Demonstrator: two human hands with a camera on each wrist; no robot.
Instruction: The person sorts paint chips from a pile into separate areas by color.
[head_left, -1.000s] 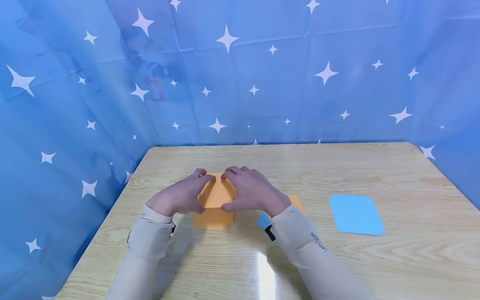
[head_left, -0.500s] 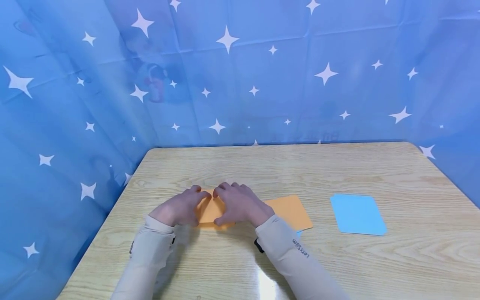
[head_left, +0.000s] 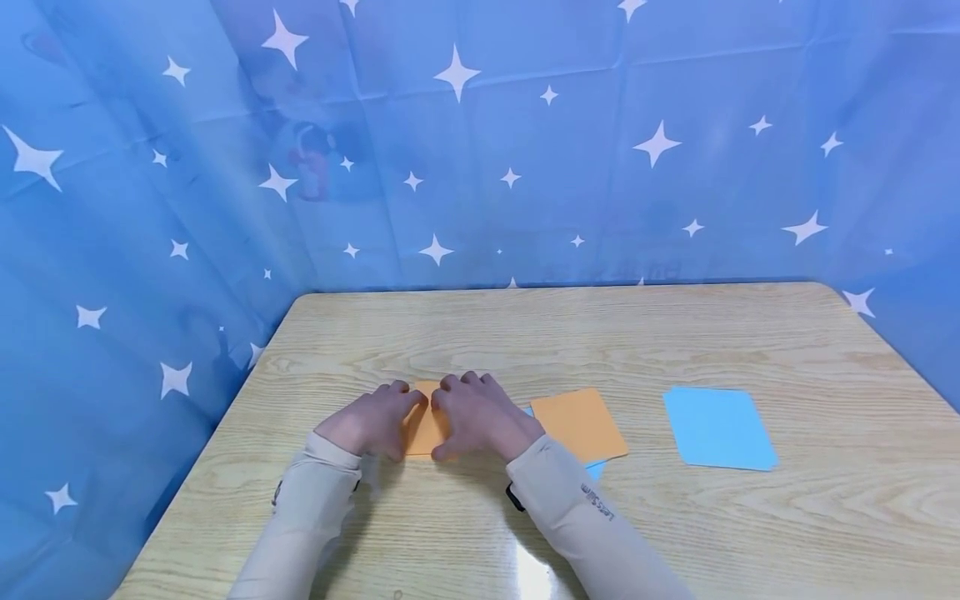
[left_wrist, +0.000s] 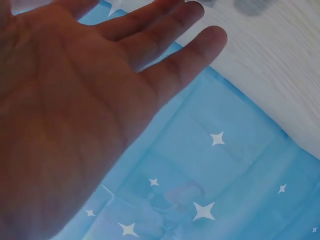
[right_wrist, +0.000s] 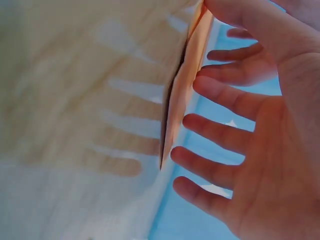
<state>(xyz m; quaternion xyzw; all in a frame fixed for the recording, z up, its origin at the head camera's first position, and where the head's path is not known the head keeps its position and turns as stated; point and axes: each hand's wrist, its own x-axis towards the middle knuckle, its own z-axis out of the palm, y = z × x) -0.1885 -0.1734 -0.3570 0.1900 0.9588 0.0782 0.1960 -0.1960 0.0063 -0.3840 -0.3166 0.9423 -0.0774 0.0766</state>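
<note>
An orange square sheet (head_left: 424, 429) lies flat on the table left of centre, over another orange sheet that showed beneath it earlier. My left hand (head_left: 381, 419) is at its left edge and my right hand (head_left: 480, 415) at its right edge, both arched over it. In the right wrist view the orange sheet's edge (right_wrist: 181, 95) runs close to the tabletop, with my fingers (right_wrist: 220, 132) stretched out and fingertips right at it. The left wrist view has my left hand's fingers (left_wrist: 185, 65) straight, with no paper visible there.
To the right, another orange sheet (head_left: 583, 423) partly covers a blue sheet (head_left: 596, 470). Farther right lies a separate blue sheet (head_left: 720, 427). All rest on a wood-grain table (head_left: 675, 333); a blue star-patterned curtain (head_left: 562, 150) hangs behind and at the left.
Both hands have brought the orange sheet down and nearer to me, onto the orange sheet below. The right-hand orange sheet is now uncovered by my right arm.
</note>
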